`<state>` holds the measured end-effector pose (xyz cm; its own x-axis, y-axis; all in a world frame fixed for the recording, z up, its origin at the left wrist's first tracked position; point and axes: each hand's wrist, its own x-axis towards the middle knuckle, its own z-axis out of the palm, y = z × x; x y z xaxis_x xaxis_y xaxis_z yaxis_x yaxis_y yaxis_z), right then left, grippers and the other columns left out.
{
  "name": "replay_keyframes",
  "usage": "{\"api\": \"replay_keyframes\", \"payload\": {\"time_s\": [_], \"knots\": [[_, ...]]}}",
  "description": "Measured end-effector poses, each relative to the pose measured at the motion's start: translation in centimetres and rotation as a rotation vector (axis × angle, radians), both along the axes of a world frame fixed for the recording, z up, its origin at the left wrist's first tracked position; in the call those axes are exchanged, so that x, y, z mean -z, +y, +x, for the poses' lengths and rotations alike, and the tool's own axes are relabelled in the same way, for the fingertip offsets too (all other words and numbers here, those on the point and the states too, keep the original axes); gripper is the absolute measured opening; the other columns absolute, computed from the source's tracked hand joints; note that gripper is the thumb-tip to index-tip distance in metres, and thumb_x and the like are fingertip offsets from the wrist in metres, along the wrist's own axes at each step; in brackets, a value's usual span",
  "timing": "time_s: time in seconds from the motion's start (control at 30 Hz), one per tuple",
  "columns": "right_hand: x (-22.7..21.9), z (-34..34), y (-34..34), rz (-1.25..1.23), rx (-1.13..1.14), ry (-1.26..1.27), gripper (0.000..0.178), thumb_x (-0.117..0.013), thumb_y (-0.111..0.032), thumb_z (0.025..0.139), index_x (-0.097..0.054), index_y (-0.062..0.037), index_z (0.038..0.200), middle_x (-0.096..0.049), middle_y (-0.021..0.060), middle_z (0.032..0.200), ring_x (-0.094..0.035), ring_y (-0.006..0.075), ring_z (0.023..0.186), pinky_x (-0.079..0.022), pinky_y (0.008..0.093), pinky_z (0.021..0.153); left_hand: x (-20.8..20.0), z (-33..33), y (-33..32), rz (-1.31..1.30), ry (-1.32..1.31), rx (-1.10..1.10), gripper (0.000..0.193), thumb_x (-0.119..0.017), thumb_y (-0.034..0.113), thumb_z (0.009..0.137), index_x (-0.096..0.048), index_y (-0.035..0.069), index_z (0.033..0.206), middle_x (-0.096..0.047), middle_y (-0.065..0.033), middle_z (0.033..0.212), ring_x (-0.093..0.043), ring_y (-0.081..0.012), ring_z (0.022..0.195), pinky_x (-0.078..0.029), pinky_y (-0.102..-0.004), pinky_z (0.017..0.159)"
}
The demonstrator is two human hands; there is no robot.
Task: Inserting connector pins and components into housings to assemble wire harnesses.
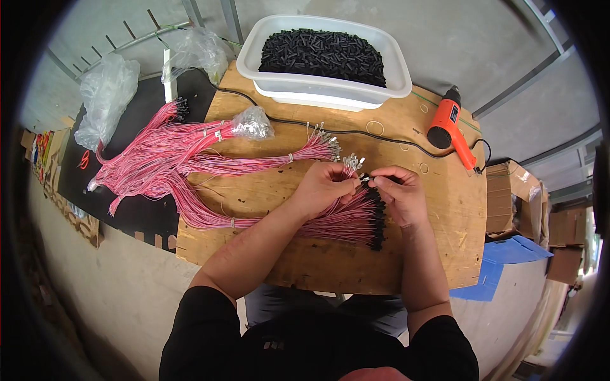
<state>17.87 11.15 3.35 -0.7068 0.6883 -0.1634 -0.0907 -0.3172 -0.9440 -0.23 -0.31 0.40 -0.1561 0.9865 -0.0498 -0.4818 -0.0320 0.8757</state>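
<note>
Pink and white wires (146,149) lie in long bundles across the table. My left hand (325,190) is closed in a pinch on a pink wire, close to a cluster of bare silvery wire ends (353,163). Facing it, my right hand (401,195) pinches a short black sleeve at the tip of that wire; more black shows under its curled fingers. Whether the sleeve is on the wire end cannot be made out. Below both hands, a fan of wires ends in a row of black sleeves (379,222).
A white tub (318,95) of loose black sleeves stands at the back. An orange heat gun (450,124) lies at the right, its black cord (305,124) crossing the table. Another bundle (318,147) has silvery ends. Clear plastic bags (109,95) sit at the left.
</note>
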Motion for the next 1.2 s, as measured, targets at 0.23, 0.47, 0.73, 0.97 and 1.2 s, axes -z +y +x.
{"api": "replay_keyframes", "payload": {"time_s": [0.23,0.47,0.73,0.97,1.2], "knots": [[-0.07,0.06,0.02,-0.016,-0.003,0.008,0.017,-0.073,-0.003,0.09,-0.071,0.0028,0.106,-0.074,0.0097,0.087,-0.045,0.0031,0.057,-0.034,0.0194,0.052,-0.04,0.05,0.0,0.002,-0.013,0.002,0.01,-0.068,0.003,0.094,-0.065,-0.006,0.096,-0.063,-0.0049,0.076,-0.057,-0.0101,0.063,-0.047,-0.026,0.057],[0.31,0.04,0.06,0.013,-0.016,0.037,0.016,-0.072,-0.002,0.09,-0.072,0.0024,0.105,-0.074,0.0084,0.087,-0.045,0.0028,0.058,-0.034,0.0193,0.052,-0.08,-0.08,0.01,0.016,0.017,0.017,0.009,-0.068,0.003,0.094,-0.066,-0.006,0.096,-0.063,-0.0049,0.076,-0.057,-0.01,0.063,-0.047,-0.0255,0.057],[-0.23,0.06,-0.36,0.136,0.004,-0.005,0.011,-0.07,0.004,0.091,-0.074,0.001,0.101,-0.073,0.0038,0.09,-0.061,0.0047,0.073,-0.048,0.0196,0.064,-0.2,-0.1,-0.09,-0.01,0.078,0.025,0.009,-0.069,0.003,0.093,-0.066,-0.005,0.095,-0.064,-0.0046,0.074,-0.057,-0.0097,0.061,-0.046,-0.0251,0.056],[0.17,-0.07,-0.33,0.319,0.02,-0.032,0.009,-0.07,0.003,0.091,-0.075,0.002,0.1,-0.074,0.0044,0.093,-0.065,0.0075,0.084,-0.053,0.0231,0.078,-0.03,-0.11,-0.07,0.005,0.054,0.026,0.009,-0.069,0.003,0.093,-0.067,-0.005,0.093,-0.064,-0.0046,0.073,-0.057,-0.0096,0.061,-0.046,-0.0249,0.055],[-0.05,-0.13,-0.57,0.397,0.021,-0.063,0.009,-0.071,0.003,0.091,-0.075,0.0021,0.099,-0.073,0.0037,0.094,-0.064,0.0072,0.085,-0.052,0.023,0.078,0.17,-0.11,0.0,-0.008,0.068,0.032,0.007,-0.069,0.003,0.093,-0.066,-0.003,0.094,-0.064,-0.005,0.073,-0.059,-0.0112,0.061,-0.048,-0.0254,0.056]]}}
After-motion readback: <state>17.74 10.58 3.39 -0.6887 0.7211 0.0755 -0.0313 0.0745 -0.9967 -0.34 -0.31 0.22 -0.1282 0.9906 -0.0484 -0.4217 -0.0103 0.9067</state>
